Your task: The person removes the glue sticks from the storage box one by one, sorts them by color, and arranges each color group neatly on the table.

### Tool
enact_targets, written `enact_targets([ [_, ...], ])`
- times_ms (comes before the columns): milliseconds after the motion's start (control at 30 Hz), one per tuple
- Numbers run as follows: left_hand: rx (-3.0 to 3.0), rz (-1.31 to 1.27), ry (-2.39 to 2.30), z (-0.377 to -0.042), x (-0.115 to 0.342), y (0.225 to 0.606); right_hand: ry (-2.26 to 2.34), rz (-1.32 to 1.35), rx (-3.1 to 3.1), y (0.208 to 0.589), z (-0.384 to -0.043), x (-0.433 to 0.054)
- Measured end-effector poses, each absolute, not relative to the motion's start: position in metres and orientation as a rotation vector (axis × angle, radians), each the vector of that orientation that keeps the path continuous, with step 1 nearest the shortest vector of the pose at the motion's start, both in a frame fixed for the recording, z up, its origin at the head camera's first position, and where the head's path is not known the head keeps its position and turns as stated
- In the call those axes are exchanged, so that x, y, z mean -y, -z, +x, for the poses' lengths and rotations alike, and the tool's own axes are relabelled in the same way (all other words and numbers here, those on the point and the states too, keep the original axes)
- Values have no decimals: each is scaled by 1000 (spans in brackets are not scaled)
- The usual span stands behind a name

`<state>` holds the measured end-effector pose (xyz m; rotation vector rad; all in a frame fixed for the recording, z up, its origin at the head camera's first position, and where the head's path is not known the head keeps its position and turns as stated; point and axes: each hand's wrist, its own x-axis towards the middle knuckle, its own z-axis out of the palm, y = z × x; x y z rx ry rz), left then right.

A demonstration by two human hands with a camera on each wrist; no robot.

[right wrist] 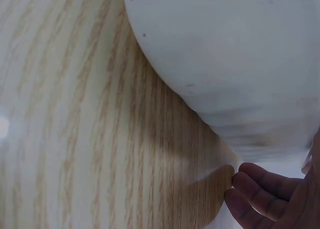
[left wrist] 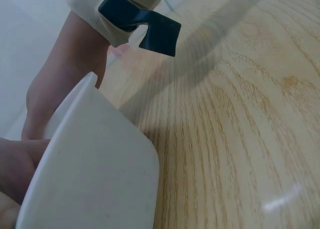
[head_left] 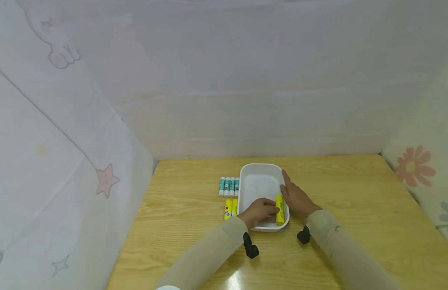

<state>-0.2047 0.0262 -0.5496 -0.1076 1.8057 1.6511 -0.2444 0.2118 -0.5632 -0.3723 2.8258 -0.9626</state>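
Note:
A white tray (head_left: 258, 181) lies on the wooden table, its near part beneath my left hand (head_left: 260, 211). That hand reaches over the near left rim, and its fingers hold a yellow glue stick (head_left: 279, 210) along the tray's right inner side. My right hand (head_left: 296, 197) grips the tray's right side, thumb at the rim and fingers along the outer wall. In the right wrist view, the fingers (right wrist: 265, 191) show beside the white wall. Only part of the left hand (left wrist: 17, 166) appears behind the tray wall (left wrist: 100, 164) in the left wrist view.
Left of the tray, several white-and-teal glue sticks (head_left: 226, 186) lie in a row. Nearer me are yellow glue sticks (head_left: 228, 208), partly hidden by the tray and left arm. Patterned cloth (head_left: 224, 100) hangs behind the table (head_left: 187, 189). Black mounts (head_left: 250, 246) sit at both wrists.

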Motion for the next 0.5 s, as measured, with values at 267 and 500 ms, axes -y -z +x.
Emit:
enact_targets([
  [267, -1816, -113, -1631, -205, -25, 550, 971, -373, -2815, 562, -245, -210],
  [500, -1767, -102, -1650, -208, -24, 551, 988, -353, -2806, 560, -243, -210],
])
